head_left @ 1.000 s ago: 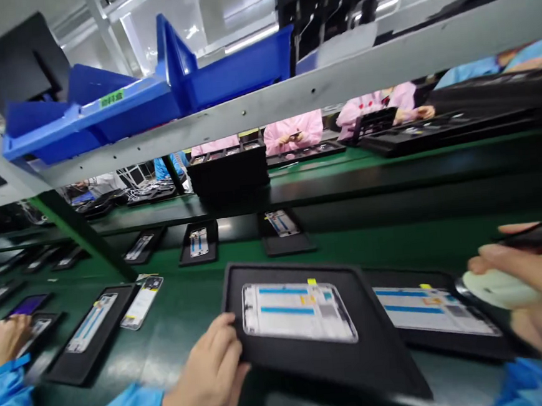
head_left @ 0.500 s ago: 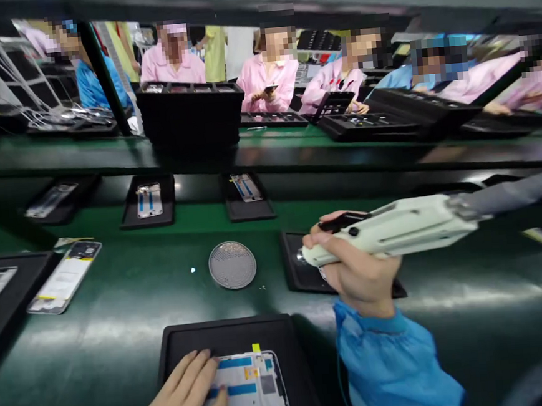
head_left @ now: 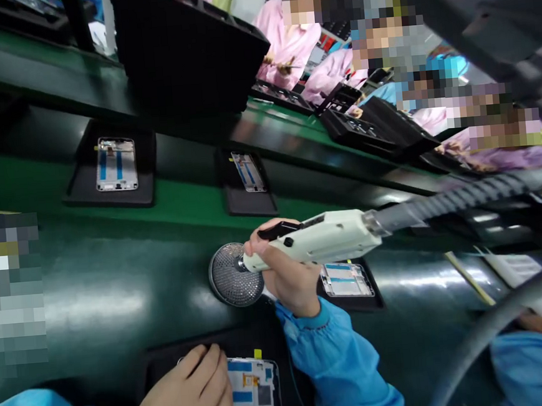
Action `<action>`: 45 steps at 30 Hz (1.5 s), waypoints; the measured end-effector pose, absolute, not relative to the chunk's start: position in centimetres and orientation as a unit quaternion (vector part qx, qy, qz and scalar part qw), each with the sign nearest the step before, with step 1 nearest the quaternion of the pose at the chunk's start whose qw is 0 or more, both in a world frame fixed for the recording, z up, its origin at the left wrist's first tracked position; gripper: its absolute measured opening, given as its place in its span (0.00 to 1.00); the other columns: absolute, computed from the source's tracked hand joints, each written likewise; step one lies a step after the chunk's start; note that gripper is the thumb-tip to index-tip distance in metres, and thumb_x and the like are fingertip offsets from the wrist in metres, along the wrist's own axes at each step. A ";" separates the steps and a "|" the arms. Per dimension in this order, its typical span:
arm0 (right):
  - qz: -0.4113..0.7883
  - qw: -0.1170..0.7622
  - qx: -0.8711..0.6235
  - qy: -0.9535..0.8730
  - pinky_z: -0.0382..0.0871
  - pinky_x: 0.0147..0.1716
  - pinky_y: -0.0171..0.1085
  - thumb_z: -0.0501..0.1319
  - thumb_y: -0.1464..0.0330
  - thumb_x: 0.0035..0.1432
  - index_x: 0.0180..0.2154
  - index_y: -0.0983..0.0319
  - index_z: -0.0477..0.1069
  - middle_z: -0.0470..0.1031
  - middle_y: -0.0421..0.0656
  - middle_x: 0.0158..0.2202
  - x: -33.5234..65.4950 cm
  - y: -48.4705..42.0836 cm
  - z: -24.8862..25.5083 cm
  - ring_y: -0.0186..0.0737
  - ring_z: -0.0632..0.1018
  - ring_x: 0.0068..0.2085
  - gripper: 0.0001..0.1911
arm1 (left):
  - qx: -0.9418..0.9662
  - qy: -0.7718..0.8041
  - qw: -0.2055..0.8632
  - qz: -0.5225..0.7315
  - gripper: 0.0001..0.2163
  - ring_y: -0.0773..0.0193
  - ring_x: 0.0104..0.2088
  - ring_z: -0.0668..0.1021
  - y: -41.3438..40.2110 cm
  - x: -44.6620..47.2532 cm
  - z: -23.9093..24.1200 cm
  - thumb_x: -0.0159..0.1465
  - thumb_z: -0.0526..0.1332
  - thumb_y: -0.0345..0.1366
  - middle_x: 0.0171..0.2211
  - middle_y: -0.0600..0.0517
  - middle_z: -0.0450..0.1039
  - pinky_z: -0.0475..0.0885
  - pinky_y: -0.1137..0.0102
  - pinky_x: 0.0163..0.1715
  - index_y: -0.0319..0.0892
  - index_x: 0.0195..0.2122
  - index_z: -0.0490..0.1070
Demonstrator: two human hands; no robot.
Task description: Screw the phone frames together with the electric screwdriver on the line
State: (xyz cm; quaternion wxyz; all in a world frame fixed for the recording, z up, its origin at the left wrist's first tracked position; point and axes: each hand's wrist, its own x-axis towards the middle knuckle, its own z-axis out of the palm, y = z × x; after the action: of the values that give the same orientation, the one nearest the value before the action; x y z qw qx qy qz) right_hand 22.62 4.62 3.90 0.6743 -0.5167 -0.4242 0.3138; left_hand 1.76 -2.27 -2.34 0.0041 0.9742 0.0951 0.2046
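My right hand (head_left: pixel 293 282) is wrapped round a pale green electric screwdriver (head_left: pixel 325 239), its tip pointing left. The tip is over the right part of a round grey perforated screw dish (head_left: pixel 230 281); I cannot tell whether it touches. My left hand (head_left: pixel 182 391) lies over the left end of a white phone frame (head_left: pixel 253 401) with blue strips and a yellow tab, its fingers nearly straight and close together. That frame lies in a black tray (head_left: pixel 258 338) at the front. The hand hides the frame's left end.
Another phone frame (head_left: pixel 347 279) in a black tray lies behind my right wrist. Two more trays with frames, a left one (head_left: pixel 76 181) and a middle one (head_left: pixel 247 205), stand farther back. A grey hose (head_left: pixel 449 198) runs right from the screwdriver. Co-workers sit beyond the shelf; a blue sleeve (head_left: pixel 532 364) shows at right.
The screwdriver in my right hand has moved left, from over the right-hand tray to the screw dish. My left hand's fingers have drawn together on the frame. The view has tilted.
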 end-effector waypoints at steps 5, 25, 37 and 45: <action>0.343 0.657 -0.506 -0.442 0.70 0.28 0.39 0.65 0.71 0.51 0.36 0.59 0.69 0.71 0.36 0.26 21.0 5.5 2.6 0.34 0.73 0.27 0.09 | 0.970 0.102 0.043 0.217 0.08 0.57 0.44 0.77 -2.4 2.1 -2.3 0.65 0.59 0.39 0.42 0.51 0.80 0.64 0.60 0.49 0.45 0.40 0.76; 0.320 0.668 -0.497 -0.452 0.69 0.28 0.40 0.65 0.72 0.50 0.36 0.58 0.71 0.69 0.36 0.25 21.2 4.4 4.6 0.35 0.72 0.27 0.09 | 0.967 0.125 0.069 0.211 0.10 0.56 0.45 0.78 -2.9 2.4 -2.1 0.64 0.62 0.43 0.40 0.48 0.81 0.65 0.60 0.50 0.42 0.39 0.77; 0.339 0.630 -0.513 -0.474 0.65 0.24 0.36 0.60 0.73 0.53 0.40 0.58 0.74 0.62 0.39 0.26 20.6 -6.2 8.2 0.35 0.69 0.29 0.12 | 0.969 0.114 0.029 0.215 0.15 0.40 0.48 0.79 -3.1 1.9 -1.5 0.65 0.59 0.41 0.44 0.30 0.78 0.72 0.52 0.46 0.30 0.39 0.73; 0.365 0.638 -0.493 -0.466 0.64 0.26 0.37 0.60 0.75 0.52 0.41 0.59 0.74 0.65 0.40 0.28 19.2 -5.4 6.6 0.36 0.69 0.31 0.14 | 0.964 0.122 0.019 0.237 0.12 0.39 0.45 0.81 -3.1 2.2 -1.2 0.62 0.61 0.39 0.41 0.29 0.78 0.77 0.54 0.42 0.31 0.33 0.73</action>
State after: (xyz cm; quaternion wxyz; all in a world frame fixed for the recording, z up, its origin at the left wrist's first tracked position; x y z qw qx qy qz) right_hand 19.20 -5.38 6.56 0.6381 -0.4925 -0.4655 0.3654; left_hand 2.17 -3.11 -1.18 0.0192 0.9636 0.1222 0.2370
